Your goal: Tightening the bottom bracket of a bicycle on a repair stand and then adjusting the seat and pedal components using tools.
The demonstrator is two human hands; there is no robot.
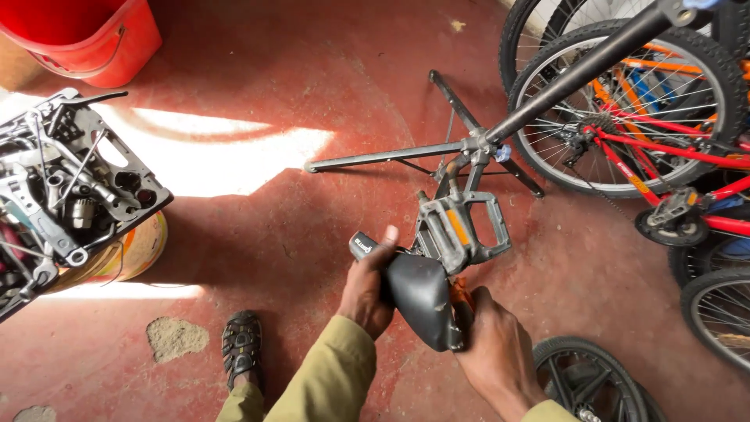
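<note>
Head view, looking down at red-painted floor. Both hands on a black bicycle saddle, held low centre of view, above floor, not resting on it.

L hand: wrapped round saddle's narrow front end, thumb up along top, fingers closed on it. R hand: gripping saddle's wide rear end from below/right, fingers curled shut on it; an orange part shows just beside the grip, can't tell what it is. Olive sleeves on both arms.

Grey pedal w/ orange reflector sits just beyond saddle, touching or nearly; can't tell which. Behind it, black repair stand w/ legs spread on floor, dark tube running up to upper R corner.

R edge of floor: red bicycle w/ rear wheel & chain, more wheels near. Small black wheel on floor at bottom R, just beside R forearm.

L edge: open tool tray full of spanners & sockets, on a yellow drum. Red bucket top L corner. Sandalled foot bottom centre-L. Sunlit patch mid-floor.
</note>
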